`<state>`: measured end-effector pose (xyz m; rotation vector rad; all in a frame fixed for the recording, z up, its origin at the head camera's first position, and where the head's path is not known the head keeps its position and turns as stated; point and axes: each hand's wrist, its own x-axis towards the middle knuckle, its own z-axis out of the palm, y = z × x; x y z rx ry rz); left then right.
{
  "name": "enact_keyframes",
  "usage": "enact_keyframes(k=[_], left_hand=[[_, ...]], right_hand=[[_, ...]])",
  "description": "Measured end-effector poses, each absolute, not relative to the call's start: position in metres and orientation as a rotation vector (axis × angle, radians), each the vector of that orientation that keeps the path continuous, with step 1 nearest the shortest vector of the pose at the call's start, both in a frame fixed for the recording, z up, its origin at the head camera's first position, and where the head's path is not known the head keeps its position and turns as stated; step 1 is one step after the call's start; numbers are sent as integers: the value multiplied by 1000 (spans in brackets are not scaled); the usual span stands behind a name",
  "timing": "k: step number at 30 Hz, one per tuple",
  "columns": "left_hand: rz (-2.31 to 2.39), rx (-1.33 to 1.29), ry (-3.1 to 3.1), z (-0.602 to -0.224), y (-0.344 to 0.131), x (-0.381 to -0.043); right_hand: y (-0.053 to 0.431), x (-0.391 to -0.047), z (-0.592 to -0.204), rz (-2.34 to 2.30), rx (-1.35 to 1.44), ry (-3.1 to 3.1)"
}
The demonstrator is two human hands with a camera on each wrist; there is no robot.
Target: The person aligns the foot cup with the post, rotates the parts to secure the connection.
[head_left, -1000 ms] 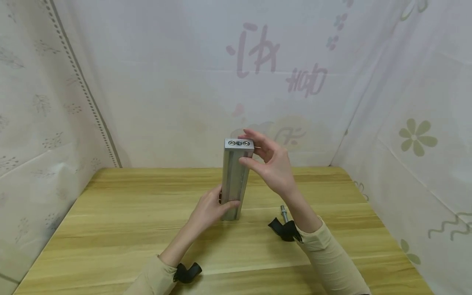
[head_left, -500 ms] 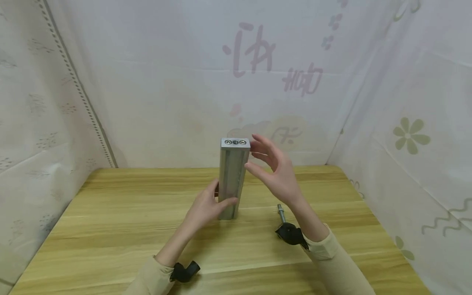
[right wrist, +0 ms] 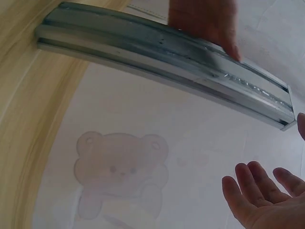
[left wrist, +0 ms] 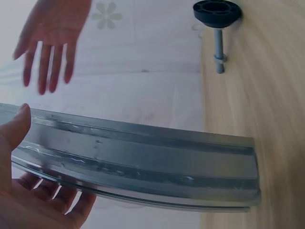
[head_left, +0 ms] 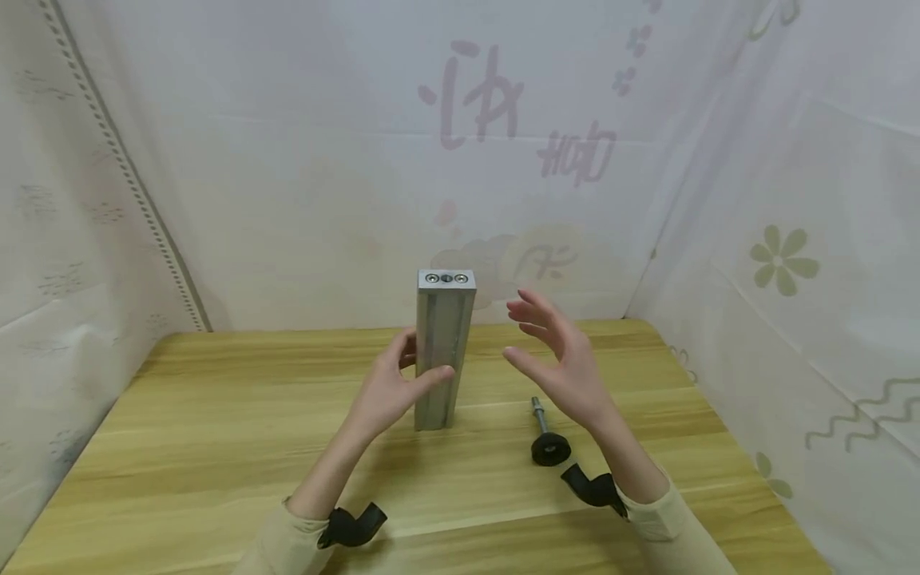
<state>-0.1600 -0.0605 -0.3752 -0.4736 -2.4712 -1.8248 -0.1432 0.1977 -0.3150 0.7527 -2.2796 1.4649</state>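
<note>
A grey slotted aluminium profile (head_left: 440, 359) stands upright on the table, its end plate (head_left: 446, 279) on top with two screws and a hole between them. My left hand (head_left: 388, 391) holds the profile on its left side, thumb across the front and fingers behind; the left wrist view shows the same thumb (left wrist: 16, 126) over the metal. Off to the profile's right, my right hand (head_left: 564, 363) hovers with fingers spread and nothing in them. Below it on the table lies a levelling foot, with a black round base (head_left: 550, 449) and a threaded stud (head_left: 539, 414) carrying a nut.
The wood-grain table (head_left: 237, 447) ends at a back edge before a pale printed cloth (head_left: 309, 200), which also hangs at both sides. Black bent pieces sit at the left wrist (head_left: 354, 527) and right wrist (head_left: 593, 485).
My right hand has let go of the profile's top and moved right and down, away from it. The left hand stays on the profile. More of the levelling foot now shows.
</note>
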Motion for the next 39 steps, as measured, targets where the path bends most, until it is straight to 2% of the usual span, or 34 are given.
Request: enact_keyframes(k=[16, 39], left_hand=[[-1900, -525, -2270, -361, -53, -161], [-1932, -500, -2193, -363, -47, -165]], right_hand=[[237, -124, -359, 1336, 560, -2472], [251, -108, -414, 1051, 335, -2857]])
